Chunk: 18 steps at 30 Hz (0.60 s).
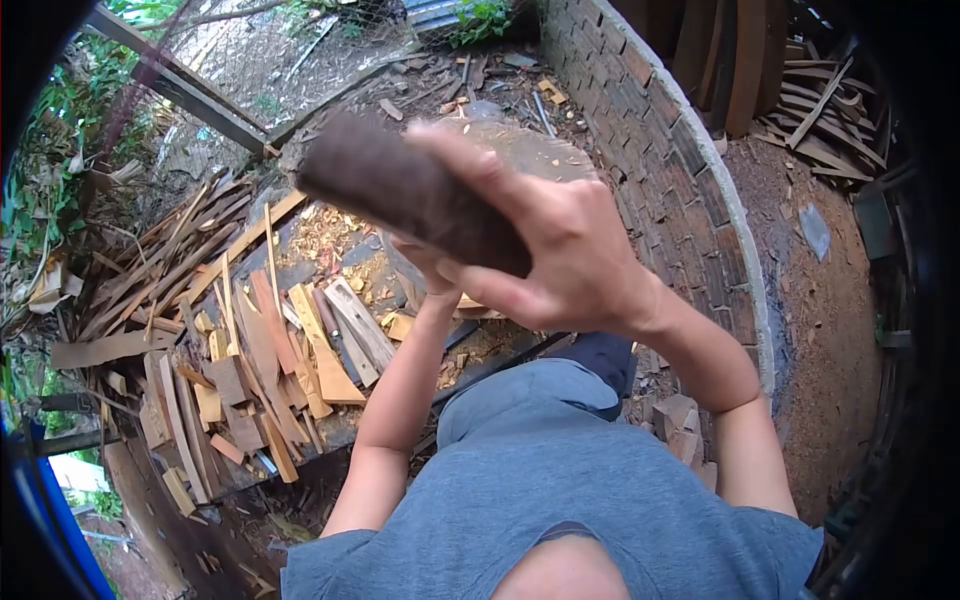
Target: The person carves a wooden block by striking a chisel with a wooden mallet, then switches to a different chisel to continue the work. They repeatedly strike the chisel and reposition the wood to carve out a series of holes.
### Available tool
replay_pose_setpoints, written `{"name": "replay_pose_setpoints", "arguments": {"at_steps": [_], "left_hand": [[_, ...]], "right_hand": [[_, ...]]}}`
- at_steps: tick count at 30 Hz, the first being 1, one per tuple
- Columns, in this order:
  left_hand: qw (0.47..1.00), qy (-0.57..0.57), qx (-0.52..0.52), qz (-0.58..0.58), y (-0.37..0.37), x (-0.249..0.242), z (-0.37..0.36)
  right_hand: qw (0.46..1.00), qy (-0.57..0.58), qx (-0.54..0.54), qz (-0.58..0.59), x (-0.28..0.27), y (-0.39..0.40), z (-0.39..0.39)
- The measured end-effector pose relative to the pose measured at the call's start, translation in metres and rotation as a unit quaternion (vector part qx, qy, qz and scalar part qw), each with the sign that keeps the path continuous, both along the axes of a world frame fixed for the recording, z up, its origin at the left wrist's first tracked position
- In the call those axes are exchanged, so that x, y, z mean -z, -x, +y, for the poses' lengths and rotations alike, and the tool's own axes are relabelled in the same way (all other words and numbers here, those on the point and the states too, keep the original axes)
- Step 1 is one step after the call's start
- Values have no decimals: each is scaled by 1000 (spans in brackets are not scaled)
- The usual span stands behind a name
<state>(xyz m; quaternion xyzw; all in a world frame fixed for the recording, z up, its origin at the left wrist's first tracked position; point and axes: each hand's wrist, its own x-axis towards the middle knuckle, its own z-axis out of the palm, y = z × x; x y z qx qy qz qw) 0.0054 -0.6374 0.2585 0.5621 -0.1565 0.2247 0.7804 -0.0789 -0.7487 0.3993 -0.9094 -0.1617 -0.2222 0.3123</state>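
My right hand is raised close to the camera, its thumb and fingers wrapped round a dark brown block. The block looks like wood, is blurred by motion and tilts down toward my palm. Behind and below it is my left hand, mostly covered by the block and my right hand. Its fingers do not show well enough to tell what they hold. Beyond both hands stands a round, pale stump-like top with chips on it.
Cut wood pieces lie spread at the left, among yellow shavings. A curved brick wall runs along the right. Scrap strips are heaped beyond it. A wooden rail and wire mesh stand at the back left.
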Motion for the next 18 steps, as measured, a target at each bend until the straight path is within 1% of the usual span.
{"name": "replay_pose_setpoints", "arguments": {"at_steps": [1, 3, 5, 6, 7, 9, 11, 12, 13, 15, 16, 18], "left_hand": [[1000, -4, 0, -4, -1, 0, 3], [1000, -9, 12, -21, -8, -2, 5], [1000, -3, 15, -27, -9, 1, 2], [993, 43, 85, 63, -7, 0, 15], [988, 47, 121, 89, -7, -3, 22], [975, 94, 170, 107, -13, 6, 34], [975, 93, 166, 117, -12, -1, 40], [974, 96, 158, 132, -10, -2, 42], [973, 97, 157, 135, -11, -1, 42], [973, 124, 168, 101, -10, 1, 43], [973, 126, 156, 113, -6, 1, 42], [973, 128, 153, 114, -3, 4, 42]], "right_hand": [[986, 81, 3, 144, -4, 0, 0], [981, 57, -16, 187, -8, -6, -5], [988, -100, -12, 116, 24, -22, -12], [974, -153, 26, 166, 31, -27, -18], [963, -156, 80, 205, 36, -33, -20], [959, -76, 141, 233, 84, -57, -33], [933, 26, 174, 313, 111, -65, -37], [921, 47, 177, 344, 128, -69, -39], [921, 75, 196, 328, 149, -69, -38], [917, 81, 185, 345, 165, -63, -36], [916, 79, 182, 349, 172, -60, -35], [930, 58, 200, 304, 176, -58, -33]]}}
